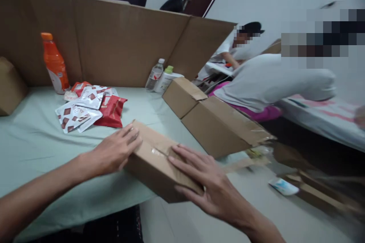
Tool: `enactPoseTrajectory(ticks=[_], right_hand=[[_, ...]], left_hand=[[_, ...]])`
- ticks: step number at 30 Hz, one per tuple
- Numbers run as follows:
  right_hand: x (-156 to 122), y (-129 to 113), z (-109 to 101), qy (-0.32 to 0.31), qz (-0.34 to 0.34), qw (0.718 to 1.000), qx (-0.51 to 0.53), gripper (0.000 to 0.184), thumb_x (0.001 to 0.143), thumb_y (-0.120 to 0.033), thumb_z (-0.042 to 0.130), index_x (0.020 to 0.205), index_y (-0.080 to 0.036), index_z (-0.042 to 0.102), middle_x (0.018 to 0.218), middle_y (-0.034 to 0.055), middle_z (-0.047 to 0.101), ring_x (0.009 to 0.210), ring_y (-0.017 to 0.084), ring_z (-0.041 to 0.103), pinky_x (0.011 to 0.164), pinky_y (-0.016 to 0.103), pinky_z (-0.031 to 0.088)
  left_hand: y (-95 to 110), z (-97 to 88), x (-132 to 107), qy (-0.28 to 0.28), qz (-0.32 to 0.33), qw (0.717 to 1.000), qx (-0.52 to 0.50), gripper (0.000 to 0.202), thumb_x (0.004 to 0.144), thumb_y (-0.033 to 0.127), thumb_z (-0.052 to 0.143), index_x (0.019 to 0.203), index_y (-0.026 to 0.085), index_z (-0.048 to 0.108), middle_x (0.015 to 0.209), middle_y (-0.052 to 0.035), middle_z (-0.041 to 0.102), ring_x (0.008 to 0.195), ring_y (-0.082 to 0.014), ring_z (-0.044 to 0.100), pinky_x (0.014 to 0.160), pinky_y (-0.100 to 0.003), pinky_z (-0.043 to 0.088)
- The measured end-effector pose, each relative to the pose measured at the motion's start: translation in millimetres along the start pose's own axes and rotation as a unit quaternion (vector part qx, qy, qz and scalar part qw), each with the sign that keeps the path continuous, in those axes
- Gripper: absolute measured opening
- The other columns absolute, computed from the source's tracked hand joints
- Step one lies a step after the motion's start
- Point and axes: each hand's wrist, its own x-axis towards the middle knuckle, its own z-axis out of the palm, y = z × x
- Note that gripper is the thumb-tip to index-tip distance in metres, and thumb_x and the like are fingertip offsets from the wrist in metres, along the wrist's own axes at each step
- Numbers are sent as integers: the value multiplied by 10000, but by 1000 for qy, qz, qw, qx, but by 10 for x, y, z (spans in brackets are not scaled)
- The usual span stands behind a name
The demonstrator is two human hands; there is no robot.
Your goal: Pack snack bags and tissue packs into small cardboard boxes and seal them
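A small taped cardboard box [155, 159] lies at the near right corner of the pale green table [37, 140], partly over the edge. My left hand [115, 150] rests on the box's left end with its fingers stretched flat. My right hand [199, 182] lies spread across the box's top and right side. Neither hand wraps round anything.
Two more cardboard boxes [216, 125] lie beyond. Red and white snack packets [85, 108], an orange bottle [54, 63], a clear bottle [154, 74] and a white bottle [165, 79] stand before a cardboard screen [114, 41]. A person in grey [270, 79] leans at the right; another sits behind.
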Motion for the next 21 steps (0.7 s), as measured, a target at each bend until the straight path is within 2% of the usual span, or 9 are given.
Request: enactPoseTrajectory(ticks=[2,5,8,11,14,17,21], right_hand=[[34,300,73,12,75,996,-38,470,955,-390,629,1402,-246,648,1500,144,603,1370,352,562,998,513,523],[363,784,205,-3,228,970,-79,428,911,-428,633,1295,-258,718,1457,133,632,1325,382,578,929,538,535],[848,1217,333,-21,342,935,-96,418,900,-434,612,1267,-268,725,1464,116,617,1353,380,533,972,563,501],[1237,1564,438,-22,373,922,-99,414,922,-427,574,1272,-254,711,1444,123,617,1349,362,511,1041,579,437],[1429,1852,506,-25,376,921,-96,408,945,-393,562,1286,-211,692,1443,146,610,1355,353,495,1102,602,361],[1487,2076,540,-30,366,925,-91,414,979,-356,549,1326,-157,658,1445,161,604,1387,326,475,1143,565,326],[1517,2251,586,-24,359,928,-98,380,1014,-377,587,1317,-154,645,1414,132,617,1364,298,520,1144,540,384]], left_hand=[[-186,29,625,4,-24,999,-48,540,827,2,644,1345,150,617,1556,-167,536,1541,-356,370,1280,-517,319],[-392,212,1409,53,-87,993,-65,546,912,-2,540,1419,197,562,1619,-147,457,1544,-343,361,1291,-578,252],[-491,536,1929,89,-151,980,-94,546,951,110,630,1475,203,507,1604,-164,445,1475,-363,444,1210,-590,387],[-547,863,2281,100,-164,973,-127,455,991,324,689,1407,184,567,1471,-141,557,1286,-320,600,1054,-551,537],[-635,1076,2582,109,-158,968,-163,407,1006,364,673,1359,176,597,1384,-125,611,1184,-284,650,987,-509,577],[-761,1174,2834,118,-146,961,-203,405,1006,362,673,1357,175,598,1379,-124,613,1180,-282,652,983,-506,579],[-902,1200,3036,117,-118,951,-261,400,1007,364,672,1351,173,601,1366,-122,619,1166,-278,657,973,-500,584]])
